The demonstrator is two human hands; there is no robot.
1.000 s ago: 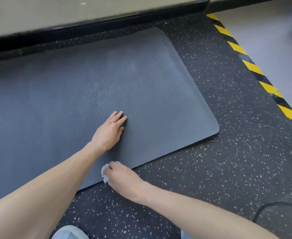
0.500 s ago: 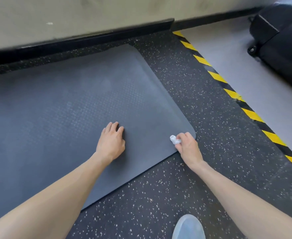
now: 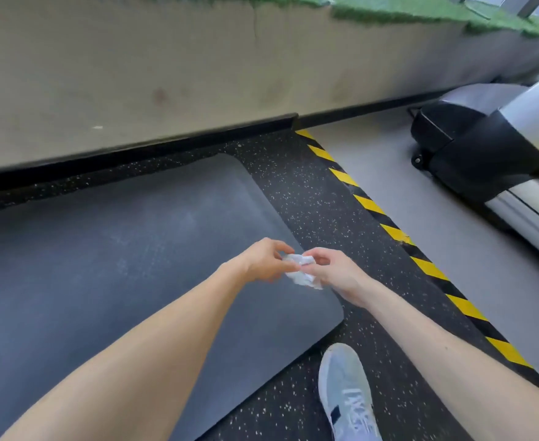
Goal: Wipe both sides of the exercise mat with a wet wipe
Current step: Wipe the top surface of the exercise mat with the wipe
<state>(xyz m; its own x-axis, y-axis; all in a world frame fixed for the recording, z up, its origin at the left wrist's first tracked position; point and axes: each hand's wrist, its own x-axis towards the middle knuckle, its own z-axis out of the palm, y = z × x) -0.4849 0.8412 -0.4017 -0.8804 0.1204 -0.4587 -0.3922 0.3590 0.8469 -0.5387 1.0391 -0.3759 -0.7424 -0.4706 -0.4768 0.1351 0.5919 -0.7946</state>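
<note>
The dark grey exercise mat [image 3: 109,268] lies flat on the speckled black floor, its right end with rounded corners reaching toward the centre of the view. Above that right end both hands meet in the air. A crumpled white wet wipe [image 3: 301,271] hangs between them. My left hand [image 3: 266,261] pinches its upper left part with the fingertips. My right hand [image 3: 332,270] holds its right side, fingers curled round it. Neither hand touches the mat.
A pale wall with a black skirting strip [image 3: 134,148] runs behind the mat. Yellow-black hazard tape [image 3: 398,235] borders the speckled floor on the right, with grey floor beyond. A treadmill base [image 3: 472,151] stands at the upper right. My light sneaker [image 3: 346,393] rests near the mat's corner.
My left hand has lifted off the mat and joined my right hand on the wipe. My right hand rose from the mat's edge. The view has risen and swung right.
</note>
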